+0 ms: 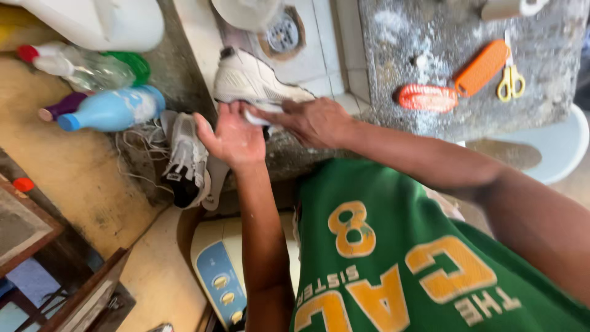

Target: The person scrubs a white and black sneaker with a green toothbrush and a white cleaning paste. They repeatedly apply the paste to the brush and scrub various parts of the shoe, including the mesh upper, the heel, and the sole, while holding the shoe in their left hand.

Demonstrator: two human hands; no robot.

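Note:
My left hand (233, 140) is held palm up with the fingers spread, just below the white sneaker (252, 79), which lies on its side on the tiled sink edge. My right hand (314, 122) reaches in from the right. Its fingers pinch a small white piece (255, 117) against my left fingertips. I cannot tell what the piece is. A second white sneaker (184, 161) with a dark sole and loose laces hangs over the concrete ledge to the left of my left hand.
On the grey concrete counter (430, 37) lie an orange brush (482, 67), a red brush (427, 98) and yellow scissors (510, 80). A blue bottle (110, 109), a clear bottle (80, 69) and a purple bottle (61, 106) lie at the left. A drain (283, 31) is above; a washing machine panel (221, 283) is below.

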